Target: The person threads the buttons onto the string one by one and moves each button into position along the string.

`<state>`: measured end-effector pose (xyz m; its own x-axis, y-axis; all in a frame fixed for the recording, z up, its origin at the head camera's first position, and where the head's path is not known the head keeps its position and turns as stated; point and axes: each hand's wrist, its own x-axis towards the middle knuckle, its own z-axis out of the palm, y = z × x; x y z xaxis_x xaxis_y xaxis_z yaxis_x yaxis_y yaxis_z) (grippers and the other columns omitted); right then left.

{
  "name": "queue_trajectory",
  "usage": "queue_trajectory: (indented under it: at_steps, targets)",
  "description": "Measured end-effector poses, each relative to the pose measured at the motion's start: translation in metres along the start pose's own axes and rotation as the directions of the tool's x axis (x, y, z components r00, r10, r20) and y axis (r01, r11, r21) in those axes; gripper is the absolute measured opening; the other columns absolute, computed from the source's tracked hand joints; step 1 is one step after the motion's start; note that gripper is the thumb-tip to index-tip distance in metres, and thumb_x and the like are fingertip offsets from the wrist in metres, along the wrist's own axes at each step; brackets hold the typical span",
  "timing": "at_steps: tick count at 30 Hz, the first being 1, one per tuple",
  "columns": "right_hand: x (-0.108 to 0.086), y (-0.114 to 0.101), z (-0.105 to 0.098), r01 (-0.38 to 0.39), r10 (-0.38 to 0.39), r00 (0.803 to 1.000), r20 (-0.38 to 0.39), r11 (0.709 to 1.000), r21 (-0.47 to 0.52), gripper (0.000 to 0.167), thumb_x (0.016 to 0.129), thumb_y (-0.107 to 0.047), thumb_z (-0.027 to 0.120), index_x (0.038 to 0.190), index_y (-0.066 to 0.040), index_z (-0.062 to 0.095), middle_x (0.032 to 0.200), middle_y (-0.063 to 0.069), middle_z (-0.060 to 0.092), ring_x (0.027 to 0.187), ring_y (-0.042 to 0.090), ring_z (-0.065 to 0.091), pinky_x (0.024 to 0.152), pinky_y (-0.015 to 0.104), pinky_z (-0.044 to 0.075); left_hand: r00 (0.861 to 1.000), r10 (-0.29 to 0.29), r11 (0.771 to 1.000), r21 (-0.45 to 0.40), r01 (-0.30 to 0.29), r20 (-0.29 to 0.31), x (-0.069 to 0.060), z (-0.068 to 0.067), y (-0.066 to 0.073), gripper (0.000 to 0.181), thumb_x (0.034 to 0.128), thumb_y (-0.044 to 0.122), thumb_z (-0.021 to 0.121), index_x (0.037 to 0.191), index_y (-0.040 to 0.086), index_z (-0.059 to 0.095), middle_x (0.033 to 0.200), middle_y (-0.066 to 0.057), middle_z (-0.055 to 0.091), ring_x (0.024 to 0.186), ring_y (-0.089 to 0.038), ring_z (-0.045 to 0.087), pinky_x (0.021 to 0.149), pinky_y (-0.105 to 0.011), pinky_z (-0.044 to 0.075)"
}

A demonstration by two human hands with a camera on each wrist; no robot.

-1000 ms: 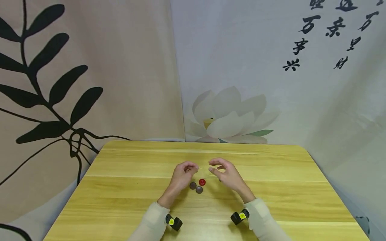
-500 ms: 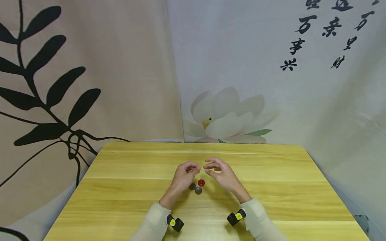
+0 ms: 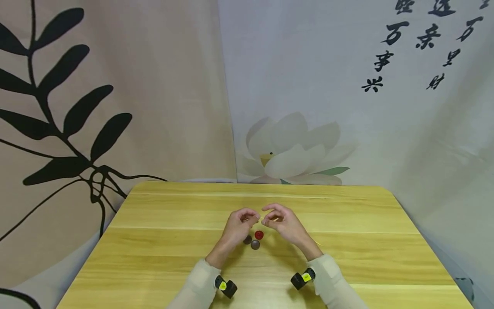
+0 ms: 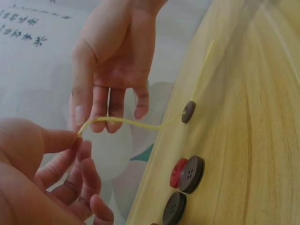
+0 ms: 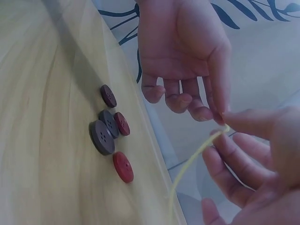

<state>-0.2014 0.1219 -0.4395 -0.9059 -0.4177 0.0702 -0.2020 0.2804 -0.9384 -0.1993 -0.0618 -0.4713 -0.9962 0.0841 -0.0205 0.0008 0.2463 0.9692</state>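
Note:
A thin yellow cord runs from the meeting fingertips of both hands, through a dark brown button, to a loose tail further along the table. My left hand pinches the cord's end between thumb and forefinger. My right hand meets it there, thumb and a fingertip on the cord, its other fingers loosely bent. Below the hands lie a red button and brown buttons. In the head view the threaded button is hidden by the right hand or forearm.
In the right wrist view several loose buttons, among them a large brown button and a red button, lie close together. The wooden table ends at a printed cloth backdrop. Black cameras sit on both wrists.
My right hand has moved left to the left hand, closing the gap between them, and its thumb and fingers have drawn together at the cord. The left hand has shifted slightly right.

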Motion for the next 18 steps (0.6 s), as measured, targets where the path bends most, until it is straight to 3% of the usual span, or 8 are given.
queue_trajectory:
  at_steps: [2, 5, 10, 18]
  targets:
    - [-0.001, -0.002, 0.001, 0.005, -0.005, 1.0, -0.001, 1.0, -0.001, 0.032, 0.093, 0.001, 0.063, 0.124, 0.006, 0.057, 0.097, 0.024, 0.07, 0.093, 0.036, 0.066, 0.08, 0.027, 0.052, 1.0, -0.002, 1.0, -0.005, 0.002, 0.003, -0.001, 0.0, 0.0, 0.015, 0.0969, 0.021, 0.064, 0.099, 0.007, 0.07, 0.089, -0.004, 0.065, 0.079, -0.016, 0.055, 0.071, -0.031, 0.045]
    - [0.003, 0.011, 0.004, 0.007, -0.008, 0.999, -0.034, 1.0, -0.026, 0.027, 0.093, 0.0, 0.064, 0.119, 0.003, 0.062, 0.095, 0.022, 0.07, 0.091, 0.029, 0.066, 0.078, 0.029, 0.051, 1.0, 0.0, 1.0, -0.011, 0.0, 0.01, -0.002, 0.0, 0.0, 0.015, 0.0972, 0.02, 0.063, 0.099, 0.007, 0.07, 0.089, -0.005, 0.065, 0.079, -0.016, 0.055, 0.072, -0.032, 0.046]
    - [0.007, 0.027, 0.005, -0.026, 0.017, 0.996, -0.093, 0.995, -0.098, 0.015, 0.094, -0.007, 0.066, 0.108, -0.008, 0.071, 0.095, 0.012, 0.071, 0.088, 0.019, 0.065, 0.078, 0.033, 0.05, 1.0, 0.001, 1.0, -0.013, -0.001, 0.023, -0.003, 0.0, -0.001, 0.016, 0.0979, 0.021, 0.062, 0.1, 0.007, 0.07, 0.091, -0.007, 0.066, 0.08, -0.017, 0.056, 0.073, -0.032, 0.046]
    - [0.006, 0.029, 0.002, -0.013, 0.0, 0.997, -0.075, 0.983, -0.183, 0.014, 0.096, -0.012, 0.064, 0.104, -0.007, 0.074, 0.106, 0.014, 0.073, 0.09, 0.016, 0.062, 0.073, 0.031, 0.049, 0.999, -0.004, 1.0, -0.007, 0.004, 0.039, -0.002, 0.0, -0.001, 0.015, 0.0976, 0.021, 0.063, 0.1, 0.008, 0.07, 0.09, -0.005, 0.065, 0.081, -0.02, 0.057, 0.073, -0.032, 0.046]
